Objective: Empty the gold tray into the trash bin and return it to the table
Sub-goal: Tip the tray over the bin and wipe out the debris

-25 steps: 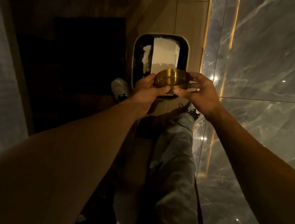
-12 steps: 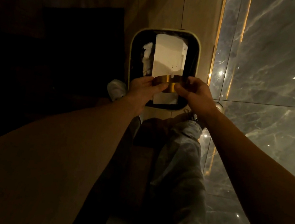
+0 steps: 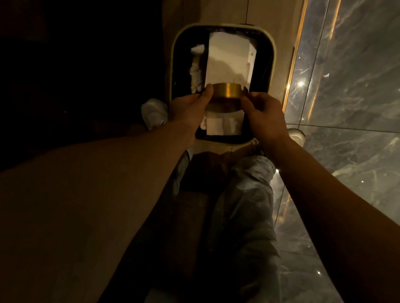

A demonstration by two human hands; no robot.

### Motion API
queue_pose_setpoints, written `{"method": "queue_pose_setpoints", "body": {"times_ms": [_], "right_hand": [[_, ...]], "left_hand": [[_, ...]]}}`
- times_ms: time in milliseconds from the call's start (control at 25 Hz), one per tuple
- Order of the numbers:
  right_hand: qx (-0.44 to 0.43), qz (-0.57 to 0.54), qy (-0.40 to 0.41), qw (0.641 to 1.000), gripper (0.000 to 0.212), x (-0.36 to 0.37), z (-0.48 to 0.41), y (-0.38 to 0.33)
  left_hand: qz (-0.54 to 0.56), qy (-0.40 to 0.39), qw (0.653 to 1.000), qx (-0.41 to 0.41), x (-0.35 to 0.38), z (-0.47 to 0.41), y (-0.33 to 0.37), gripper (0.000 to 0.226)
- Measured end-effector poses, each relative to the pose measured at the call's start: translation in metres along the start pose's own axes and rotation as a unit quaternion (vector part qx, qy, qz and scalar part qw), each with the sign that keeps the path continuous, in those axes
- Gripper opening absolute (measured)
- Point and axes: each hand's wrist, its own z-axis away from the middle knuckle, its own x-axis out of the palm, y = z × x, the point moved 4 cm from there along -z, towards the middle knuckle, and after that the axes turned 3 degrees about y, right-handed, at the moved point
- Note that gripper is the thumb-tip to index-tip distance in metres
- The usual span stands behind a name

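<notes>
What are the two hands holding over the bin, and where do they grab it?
A small round gold metal tray. The left hand pinches its left side and the right hand its right side, above the cream-rimmed trash bin.

Both arms bare to as far as the frame shows, no sleeves, no watch or rings visible on left hand (image 3: 187,108) or right hand (image 3: 265,116). Legs in loose grey-blue jeans (image 3: 249,212), faded, w/ creases at the knee. Pale shoes: left shoe (image 3: 153,113) whitish, right shoe (image 3: 295,135) only partly seen, light-coloured toe.
</notes>
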Motion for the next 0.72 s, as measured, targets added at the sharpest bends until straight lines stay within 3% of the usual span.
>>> {"method": "queue_pose_setpoints", "body": {"times_ms": [200, 440, 720], "right_hand": [[0.0, 0.037, -0.008, 0.999, 0.038, 0.002, -0.005, -0.004], [-0.025, 0.061, 0.006, 0.998, 0.037, 0.003, -0.004, -0.012], [-0.044, 0.044, -0.006, 0.998, 0.04, 0.0, 0.008, -0.019]], "left_hand": [[-0.042, 0.021, 0.999, 0.001, 0.002, -0.004, 0.006, 0.033], [-0.076, 0.06, 0.993, 0.069, 0.003, 0.004, 0.017, 0.014], [-0.165, 0.027, 0.979, 0.12, 0.008, 0.017, 0.018, 0.034]]}}
